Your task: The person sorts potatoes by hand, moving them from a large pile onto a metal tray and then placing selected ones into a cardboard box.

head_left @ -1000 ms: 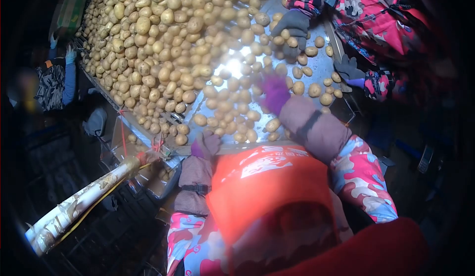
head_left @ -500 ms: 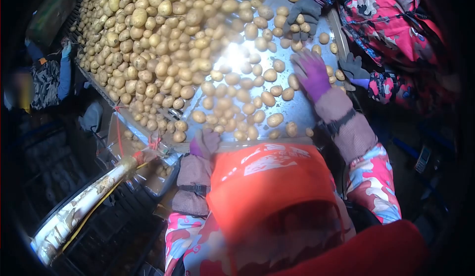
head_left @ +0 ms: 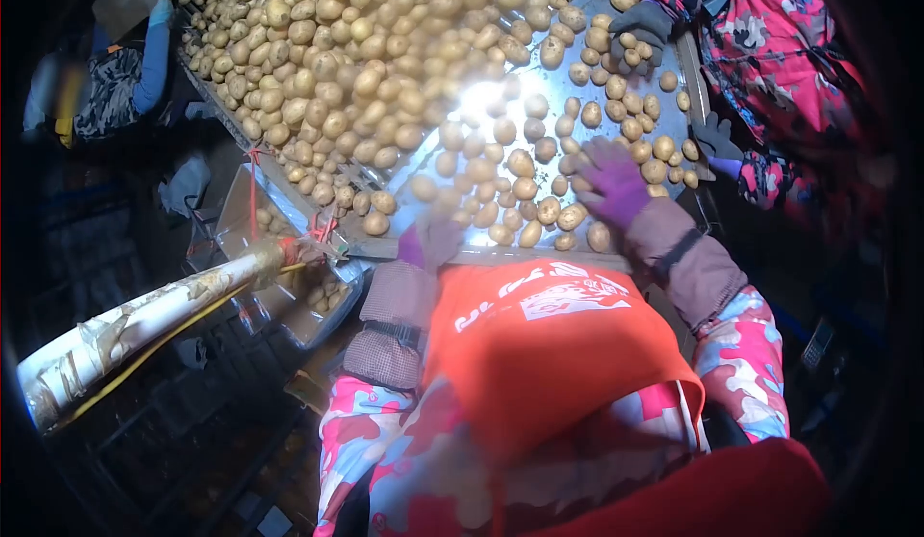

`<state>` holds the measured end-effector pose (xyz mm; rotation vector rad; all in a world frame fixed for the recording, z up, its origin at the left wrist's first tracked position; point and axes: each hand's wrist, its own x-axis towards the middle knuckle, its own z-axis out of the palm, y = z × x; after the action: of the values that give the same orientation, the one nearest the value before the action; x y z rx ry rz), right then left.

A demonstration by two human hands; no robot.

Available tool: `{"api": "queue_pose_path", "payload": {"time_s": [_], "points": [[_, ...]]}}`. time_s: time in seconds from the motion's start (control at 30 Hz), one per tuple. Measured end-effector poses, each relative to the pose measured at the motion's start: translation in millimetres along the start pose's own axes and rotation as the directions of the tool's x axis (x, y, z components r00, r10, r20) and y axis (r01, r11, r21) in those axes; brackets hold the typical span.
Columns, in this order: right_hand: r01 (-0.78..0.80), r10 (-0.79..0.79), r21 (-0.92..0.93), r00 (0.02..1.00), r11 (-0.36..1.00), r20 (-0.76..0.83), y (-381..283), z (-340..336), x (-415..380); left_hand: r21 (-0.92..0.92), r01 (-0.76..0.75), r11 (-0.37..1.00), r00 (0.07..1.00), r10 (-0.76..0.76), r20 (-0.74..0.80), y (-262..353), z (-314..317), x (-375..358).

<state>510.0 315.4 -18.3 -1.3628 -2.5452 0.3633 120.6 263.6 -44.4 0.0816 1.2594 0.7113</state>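
Many potatoes [head_left: 521, 163] lie loose on a shiny metal tray [head_left: 423, 179] in front of me. My right hand [head_left: 612, 183], in a purple glove, rests palm down among them with fingers spread, touching a few near the tray's front right. My left hand [head_left: 438, 237], gloved too, is at the front left edge beside other potatoes. Blur and glare smear its fingers, and no potato shows in it. At the upper right, a co-worker's dark-gloved hand [head_left: 642, 32] holds several small potatoes.
A large potato heap [head_left: 318, 65] fills the tray's far left. A wrapped pole [head_left: 154, 320] slants up to the front left corner, by a plastic-lined box [head_left: 241, 205]. One person [head_left: 120, 85] stands at far left, another [head_left: 780, 46] close at right.
The view has turned, shifting the tray right and up. My right hand has come nearer me and leftward over the tray. My left hand stays by the front edge.
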Motion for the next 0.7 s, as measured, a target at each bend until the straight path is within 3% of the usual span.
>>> {"api": "queue_pose_path", "payload": {"time_s": [0.03, 0.07, 0.1, 0.17, 0.2, 0.27, 0.3, 0.33, 0.37, 0.4, 0.5, 0.6, 0.63, 0.7], "points": [[0.026, -0.031, -0.061, 0.996, 0.998, -0.085, 5, -14, -16, 0.083, -0.002, 0.997, 0.998, 0.008, -0.065, 14, 19, -19], [-0.054, 0.046, -0.08, 0.994, 0.995, -0.097, 3, -13, -21, 0.246, -0.252, 0.936, 0.967, 0.237, 0.09, -3, -5, 5], [-0.133, 0.123, -0.096, 0.987, 0.986, -0.107, 0, -11, -25, 0.356, -0.495, 0.793, 0.866, 0.419, 0.272, -33, -44, 46], [-0.202, 0.201, -0.016, 0.979, 0.979, -0.041, -32, -17, -13, 0.444, -0.687, 0.575, 0.726, 0.52, 0.45, -51, -60, 66], [-0.201, 0.199, 0.08, 0.979, 0.976, 0.036, -60, -24, 4, 0.488, -0.667, 0.563, 0.745, 0.507, 0.434, -47, -52, 58], [0.077, -0.051, 0.272, 0.994, 0.959, -0.099, -108, 10, 15, 0.478, -0.673, 0.564, 0.739, 0.512, 0.437, -46, -48, 61], [0.239, -0.218, 0.259, 0.97, 0.936, -0.108, -124, 33, 29, 0.425, -0.697, 0.578, 0.716, 0.53, 0.454, -46, -49, 66], [0.361, -0.361, -0.008, 0.933, 0.933, -0.01, -127, 55, 33, 0.441, -0.686, 0.578, 0.727, 0.52, 0.448, -48, -52, 68], [0.498, -0.493, -0.246, 0.866, 0.831, 0.088, -129, 77, 36, 0.457, -0.675, 0.579, 0.737, 0.51, 0.443, -48, -53, 68], [0.277, -0.28, 0.286, 0.96, 0.917, -0.033, -143, 70, 42, 0.537, -0.629, 0.562, 0.777, 0.472, 0.416, -42, -47, 59], [-0.012, -0.052, 0.225, 0.96, 0.974, 0.275, -145, 22, 39, 0.518, -0.547, 0.658, 0.837, 0.451, 0.311, -33, -41, 56], [0.034, -0.027, 0.188, 0.999, 0.982, -0.04, -111, 27, -1, 0.196, -0.577, 0.793, 0.793, 0.486, 0.367, -39, -39, 56], [-0.149, 0.148, 0.231, 0.989, 0.962, 0.021, -112, 23, -6, 0.077, -0.626, 0.776, 0.714, 0.53, 0.458, -42, -43, 60], [-0.502, 0.476, 0.286, 0.865, 0.816, 0.162, -117, 10, -20, -0.067, -0.643, 0.763, 0.621, 0.571, 0.537, -53, -51, 73]]}}
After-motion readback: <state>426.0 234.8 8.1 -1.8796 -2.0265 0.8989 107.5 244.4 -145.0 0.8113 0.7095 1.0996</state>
